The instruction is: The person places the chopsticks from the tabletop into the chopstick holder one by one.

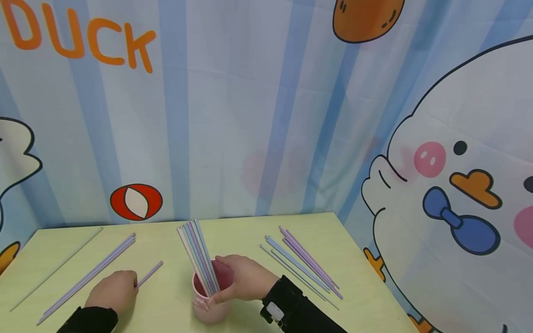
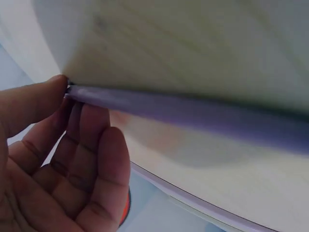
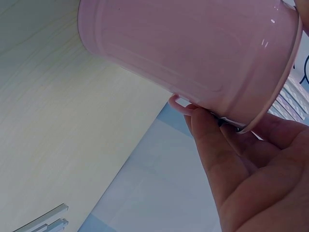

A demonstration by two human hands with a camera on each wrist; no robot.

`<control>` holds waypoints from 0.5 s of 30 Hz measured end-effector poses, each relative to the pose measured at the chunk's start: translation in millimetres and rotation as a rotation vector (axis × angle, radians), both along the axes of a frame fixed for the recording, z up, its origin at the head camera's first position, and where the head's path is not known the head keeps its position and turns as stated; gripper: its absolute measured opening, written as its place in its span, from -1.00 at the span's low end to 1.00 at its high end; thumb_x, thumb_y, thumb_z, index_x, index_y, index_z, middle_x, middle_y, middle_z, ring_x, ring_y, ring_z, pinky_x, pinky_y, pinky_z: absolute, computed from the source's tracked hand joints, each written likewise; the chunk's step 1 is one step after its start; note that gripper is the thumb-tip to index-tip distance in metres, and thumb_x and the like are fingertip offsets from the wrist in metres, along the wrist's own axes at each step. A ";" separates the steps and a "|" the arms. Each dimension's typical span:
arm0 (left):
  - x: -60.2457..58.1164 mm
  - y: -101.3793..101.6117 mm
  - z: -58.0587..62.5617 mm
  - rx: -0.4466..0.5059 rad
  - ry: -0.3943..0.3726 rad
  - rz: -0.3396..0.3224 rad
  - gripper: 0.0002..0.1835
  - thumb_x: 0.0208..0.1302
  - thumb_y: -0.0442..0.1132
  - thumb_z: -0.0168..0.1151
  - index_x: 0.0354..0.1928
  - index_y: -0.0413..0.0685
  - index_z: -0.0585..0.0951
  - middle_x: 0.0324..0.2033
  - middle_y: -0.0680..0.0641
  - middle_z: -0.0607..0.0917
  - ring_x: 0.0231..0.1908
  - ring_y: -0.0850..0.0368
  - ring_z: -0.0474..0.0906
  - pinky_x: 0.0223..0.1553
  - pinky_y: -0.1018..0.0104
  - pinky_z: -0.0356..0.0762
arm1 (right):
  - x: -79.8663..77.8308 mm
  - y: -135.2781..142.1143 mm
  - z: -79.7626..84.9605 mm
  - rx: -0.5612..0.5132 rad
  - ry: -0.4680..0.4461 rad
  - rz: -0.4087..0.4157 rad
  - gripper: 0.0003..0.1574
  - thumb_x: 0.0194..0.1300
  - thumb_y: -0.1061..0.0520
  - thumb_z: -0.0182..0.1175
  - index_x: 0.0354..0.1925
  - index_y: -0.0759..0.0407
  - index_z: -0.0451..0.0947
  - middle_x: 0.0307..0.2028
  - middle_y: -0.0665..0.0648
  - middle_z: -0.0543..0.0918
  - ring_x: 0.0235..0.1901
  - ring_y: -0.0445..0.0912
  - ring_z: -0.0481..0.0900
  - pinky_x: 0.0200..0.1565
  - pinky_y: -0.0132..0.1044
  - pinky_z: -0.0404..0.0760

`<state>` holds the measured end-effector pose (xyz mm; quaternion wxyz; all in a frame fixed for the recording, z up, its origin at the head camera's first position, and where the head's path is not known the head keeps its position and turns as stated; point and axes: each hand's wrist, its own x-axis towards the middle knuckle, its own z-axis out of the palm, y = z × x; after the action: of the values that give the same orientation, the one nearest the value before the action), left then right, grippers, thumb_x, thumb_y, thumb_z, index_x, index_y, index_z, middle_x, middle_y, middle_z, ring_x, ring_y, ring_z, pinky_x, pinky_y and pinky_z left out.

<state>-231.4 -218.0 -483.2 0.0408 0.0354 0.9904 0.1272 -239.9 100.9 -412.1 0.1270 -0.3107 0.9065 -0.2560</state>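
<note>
Behind everything, a striped curtain (image 1: 237, 115) is seen. The pale surface (image 1: 245, 240) is placed before it. On this surface the pink cup (image 1: 211, 313) is stood, with a bundle of straws (image 1: 197, 254) leaned inside. Loose straws (image 1: 310, 268) are laid at both sides. The cup is grasped near its rim by the right grip (image 1: 245, 280). By the left grip (image 1: 111, 291), one purple straw (image 1: 151, 274) is pinched, left of the cup.

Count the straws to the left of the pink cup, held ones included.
4 visible: a pale green straw at far left, two lilac straws lying together, and a purple straw pinched in the left hand. The hand may hide others.
</note>
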 end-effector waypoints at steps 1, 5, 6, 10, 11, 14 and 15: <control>0.2 2.0 0.2 0.003 -0.003 0.000 -0.88 0.14 -0.34 0.27 -0.50 -0.12 0.53 -0.60 0.00 0.54 -0.57 0.09 0.37 -0.47 0.07 0.47 | 0.1 0.0 0.0 0.000 0.002 0.001 0.04 -0.15 -0.34 0.46 0.28 -0.09 0.36 0.10 -0.16 0.55 0.02 -0.31 0.43 0.13 -0.20 0.51; 0.6 9.4 -0.7 0.018 -0.027 -0.001 -0.88 0.14 -0.35 0.26 -0.49 -0.12 0.52 -0.60 0.00 0.54 -0.56 0.09 0.38 -0.45 0.06 0.48 | 0.1 0.9 -0.2 -0.012 0.035 0.038 0.01 -0.12 -0.35 0.44 0.26 -0.07 0.38 0.09 -0.16 0.56 0.02 -0.33 0.42 0.12 -0.26 0.50; 0.6 11.2 -0.8 0.023 -0.038 0.001 -0.89 0.14 -0.35 0.25 -0.49 -0.12 0.53 -0.59 0.00 0.55 -0.56 0.09 0.39 -0.44 0.05 0.48 | 0.1 1.1 -0.3 -0.015 0.043 0.046 0.01 -0.12 -0.36 0.43 0.26 -0.07 0.38 0.09 -0.15 0.55 0.02 -0.33 0.42 0.11 -0.27 0.50; 0.8 17.2 -1.1 0.034 -0.065 0.004 -0.91 0.15 -0.34 0.23 -0.47 -0.13 0.53 -0.59 0.00 0.55 -0.55 0.09 0.39 -0.43 0.05 0.49 | 0.5 1.9 -0.1 -0.021 0.069 0.071 0.01 -0.12 -0.38 0.42 0.26 -0.05 0.38 0.09 -0.14 0.56 0.02 -0.34 0.41 0.10 -0.31 0.49; 1.0 18.5 -0.8 0.035 -0.068 0.005 -0.91 0.14 -0.34 0.23 -0.47 -0.13 0.53 -0.59 0.00 0.55 -0.55 0.08 0.39 -0.42 0.05 0.49 | 0.5 2.1 0.0 -0.022 0.072 0.073 0.02 -0.12 -0.38 0.42 0.26 -0.05 0.38 0.09 -0.14 0.56 0.02 -0.34 0.41 0.10 -0.31 0.49; 2.7 22.2 1.0 0.040 -0.055 -0.001 -0.91 0.14 -0.33 0.24 -0.45 -0.15 0.52 -0.59 -0.01 0.54 -0.55 0.08 0.38 -0.43 0.06 0.48 | 0.3 2.2 -0.1 -0.028 0.076 0.080 0.00 -0.12 -0.38 0.42 0.24 -0.05 0.40 0.05 -0.15 0.58 -0.02 -0.35 0.43 0.07 -0.34 0.50; 3.4 23.4 2.3 0.044 -0.046 -0.002 -0.91 0.14 -0.33 0.24 -0.44 -0.15 0.52 -0.59 -0.01 0.53 -0.55 0.07 0.37 -0.44 0.06 0.47 | 0.1 2.2 -0.1 -0.030 0.076 0.082 -0.01 -0.12 -0.38 0.42 0.23 -0.05 0.40 0.04 -0.16 0.58 -0.02 -0.35 0.43 0.06 -0.34 0.51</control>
<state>-228.0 -194.6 -480.9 0.0630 0.0345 0.9861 0.1498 -239.8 103.1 -412.1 0.0982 -0.3587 0.8933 -0.2525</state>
